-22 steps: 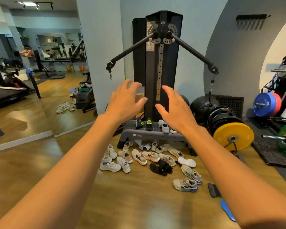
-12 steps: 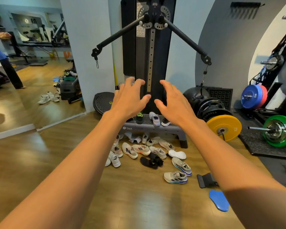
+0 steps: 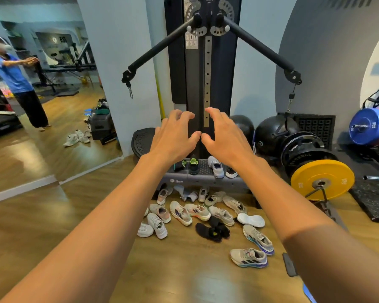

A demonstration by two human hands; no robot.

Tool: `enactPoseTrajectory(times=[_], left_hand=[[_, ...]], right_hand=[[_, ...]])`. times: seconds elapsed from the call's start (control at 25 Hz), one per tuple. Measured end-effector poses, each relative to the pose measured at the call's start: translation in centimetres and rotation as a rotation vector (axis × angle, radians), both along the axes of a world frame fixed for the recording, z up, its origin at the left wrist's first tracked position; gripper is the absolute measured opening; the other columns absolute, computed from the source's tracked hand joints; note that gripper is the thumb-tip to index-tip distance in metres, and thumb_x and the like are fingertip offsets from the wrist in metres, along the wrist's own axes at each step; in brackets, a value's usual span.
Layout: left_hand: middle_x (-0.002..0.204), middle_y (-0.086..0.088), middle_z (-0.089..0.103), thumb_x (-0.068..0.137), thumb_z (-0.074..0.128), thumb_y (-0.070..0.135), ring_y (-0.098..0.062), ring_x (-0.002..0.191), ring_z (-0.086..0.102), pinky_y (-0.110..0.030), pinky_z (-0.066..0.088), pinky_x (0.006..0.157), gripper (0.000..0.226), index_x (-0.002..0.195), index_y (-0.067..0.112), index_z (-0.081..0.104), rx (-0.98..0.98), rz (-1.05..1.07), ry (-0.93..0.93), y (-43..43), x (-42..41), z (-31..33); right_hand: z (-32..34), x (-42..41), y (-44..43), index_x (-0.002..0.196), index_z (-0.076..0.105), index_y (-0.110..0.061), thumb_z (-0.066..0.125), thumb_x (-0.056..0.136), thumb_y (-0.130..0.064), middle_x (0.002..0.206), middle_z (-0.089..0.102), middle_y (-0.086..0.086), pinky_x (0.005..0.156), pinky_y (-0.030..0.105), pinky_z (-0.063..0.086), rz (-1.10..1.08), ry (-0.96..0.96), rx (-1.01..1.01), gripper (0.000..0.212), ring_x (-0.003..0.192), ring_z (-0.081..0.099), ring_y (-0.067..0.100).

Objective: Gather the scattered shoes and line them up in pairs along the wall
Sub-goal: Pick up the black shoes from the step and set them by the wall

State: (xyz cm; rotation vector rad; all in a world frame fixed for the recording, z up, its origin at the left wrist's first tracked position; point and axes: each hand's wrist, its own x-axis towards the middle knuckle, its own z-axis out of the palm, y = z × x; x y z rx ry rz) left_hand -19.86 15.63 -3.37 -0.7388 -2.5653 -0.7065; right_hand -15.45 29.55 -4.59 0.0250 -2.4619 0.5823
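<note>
right now the left hand [image 3: 173,136] and the right hand [image 3: 225,138] are hanging in the air with fingers spread and a bit bent, holding nothing. the shoes [image 3: 197,212] are lying well below them on the floor [image 3: 184,281], no nearer to one hand than the other and pointing every which way, so i think both hands are needing to go down. i am counting about sixteen there and four on the grey step [image 3: 204,182].
</note>
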Motion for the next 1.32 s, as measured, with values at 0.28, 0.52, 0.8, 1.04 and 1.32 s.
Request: enactPoseTrajectory(times=[0.28,0.52,0.8,1.04,1.32], left_hand=[[0.141,-0.004,0.04,0.09,0.055,0.044,-0.026,0.126,0.043,-0.05,0.039,0.102,0.05,0.136,0.027,0.042,-0.02,-0.003,-0.057,1.7,-15.6,-2.3],[0.139,-0.005,0.042,0.091,0.054,0.044,-0.028,0.125,0.045,-0.052,0.039,0.1,0.048,0.134,0.027,0.042,-0.042,0.009,-0.128,3.2,-29.4,-4.6],[0.14,-0.006,0.04,0.091,0.054,0.042,-0.029,0.123,0.045,-0.052,0.038,0.098,0.047,0.134,0.026,0.042,-0.132,-0.017,-0.169,5.8,-43.9,-7.5],[0.14,-0.006,0.038,0.091,0.052,0.04,-0.032,0.125,0.042,-0.05,0.037,0.097,0.046,0.133,0.025,0.044,-0.202,0.015,-0.257,7.4,-55.9,-11.6],[0.135,-0.011,0.042,0.092,0.052,0.037,-0.037,0.121,0.044,-0.052,0.039,0.098,0.042,0.131,0.022,0.046,-0.253,-0.008,-0.43,8.1,-69.2,-20.2]], right_hand=[[-2.4,-14.6,1.6,0.143,0.029,-0.025,0.057,0.089,-0.03,0.137,0.048,0.003,0.091,0.04,0.046,0.014,-0.035,-0.021,0.061,0.118,0.051,0.022],[-4.6,-26.1,3.0,0.144,0.029,-0.024,0.058,0.089,-0.027,0.141,0.046,0.003,0.097,0.043,0.045,-0.06,-0.124,-0.052,0.062,0.125,0.048,0.024],[-8.7,-40.3,5.6,0.145,0.028,-0.025,0.058,0.089,-0.025,0.143,0.045,0.003,0.098,0.039,0.043,-0.078,-0.2,-0.088,0.063,0.128,0.046,0.021],[-12.7,-54.0,7.7,0.145,0.028,-0.022,0.057,0.09,-0.025,0.142,0.045,0.005,0.096,0.041,0.043,-0.045,-0.312,-0.13,0.062,0.126,0.047,0.024],[-19.5,-66.7,8.0,0.143,0.033,-0.021,0.055,0.089,-0.023,0.139,0.049,0.005,0.091,0.038,0.043,-0.074,-0.485,-0.209,0.058,0.12,0.052,0.025]])
